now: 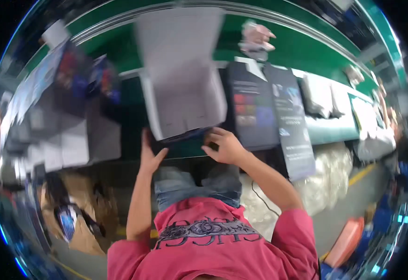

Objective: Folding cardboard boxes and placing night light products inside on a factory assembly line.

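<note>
A box (183, 105) with a white inside stands on the green work surface in front of me, its lid (178, 39) raised at the far side. Nothing large shows inside; its near edge is dark and blurred. My left hand (152, 154) holds the near left corner, fingers along the side and thumb spread toward the front. At the near right corner, my right hand (225, 145) has its fingers bent against the box. Right of this box lies a dark printed box (253, 109) with coloured squares, beside a long grey printed box (291, 121).
Several stacked boxes (57, 130) fill the left side. A pinkish crumpled item (256, 38) lies at the back, and wrapped packets (318, 95) are at the right. Clear plastic bags (332, 175) sit below the right edge; an opened brown carton (80, 228) is low left.
</note>
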`<move>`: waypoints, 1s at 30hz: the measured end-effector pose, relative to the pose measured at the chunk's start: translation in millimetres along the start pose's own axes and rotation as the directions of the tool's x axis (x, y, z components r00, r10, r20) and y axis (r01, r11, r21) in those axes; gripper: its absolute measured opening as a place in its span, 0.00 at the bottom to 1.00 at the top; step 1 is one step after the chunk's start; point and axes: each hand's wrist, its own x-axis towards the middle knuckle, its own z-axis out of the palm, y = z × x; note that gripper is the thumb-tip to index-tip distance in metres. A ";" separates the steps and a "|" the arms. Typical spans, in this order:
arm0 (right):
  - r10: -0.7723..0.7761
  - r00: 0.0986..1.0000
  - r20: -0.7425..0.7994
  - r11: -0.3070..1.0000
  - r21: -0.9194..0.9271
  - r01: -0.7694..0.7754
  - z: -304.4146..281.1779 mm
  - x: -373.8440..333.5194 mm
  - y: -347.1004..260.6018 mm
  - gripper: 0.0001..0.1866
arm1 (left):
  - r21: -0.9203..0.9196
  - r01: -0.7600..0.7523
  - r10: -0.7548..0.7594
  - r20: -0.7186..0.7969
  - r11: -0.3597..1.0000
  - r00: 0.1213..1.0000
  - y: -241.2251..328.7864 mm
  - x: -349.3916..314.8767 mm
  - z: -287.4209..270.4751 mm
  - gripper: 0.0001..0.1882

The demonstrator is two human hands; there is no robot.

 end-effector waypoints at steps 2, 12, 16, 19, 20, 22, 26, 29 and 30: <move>-0.091 0.995 0.031 0.990 0.108 0.087 -43.1 12.2 6.3 0.04 | -0.168 0.171 -0.168 0.035 0.971 0.985 5.2 9.1 0.8 0.43; 0.523 0.417 -0.743 0.143 -0.406 -0.903 -279.3 -71.6 268.7 0.38 | 0.085 0.184 -0.186 0.017 0.979 0.982 -24.2 15.4 26.0 0.24; 0.622 0.426 -0.657 0.217 -0.378 -0.900 -288.0 -80.1 277.8 0.33 | 0.110 0.184 -0.188 0.029 0.977 0.982 -15.7 13.2 25.9 0.25; 0.552 0.525 -0.648 0.350 -0.391 -0.851 -308.9 -80.5 269.6 0.24 | 0.125 0.211 -0.214 0.018 0.970 0.977 -14.3 11.2 22.6 0.29; 0.564 0.470 -0.679 0.266 -0.390 -0.882 -318.1 -73.1 261.6 0.22 | 0.131 0.210 -0.215 0.026 0.969 0.976 -14.6 10.6 20.2 0.30; 0.308 0.513 -0.801 0.228 -0.462 -0.857 -347.2 -89.5 265.9 0.19 | 0.094 0.193 -0.198 0.044 0.977 0.979 -21.7 12.6 22.9 0.27; -0.033 0.196 -0.980 0.678 -0.166 -0.716 -361.9 -46.8 166.8 0.12 | -0.077 0.263 -0.246 0.182 0.962 0.952 -46.5 8.9 3.2 0.29; -0.060 0.300 -0.952 0.866 -0.199 -0.458 -318.7 -10.1 68.2 0.12 | -0.633 0.337 -0.404 0.040 0.697 0.914 29.3 10.7 -10.3 0.39; -0.091 0.323 -0.942 0.885 -0.225 -0.407 -290.4 5.9 30.1 0.13 | -0.750 0.076 -0.143 -0.025 0.657 0.989 37.4 12.7 -19.0 0.45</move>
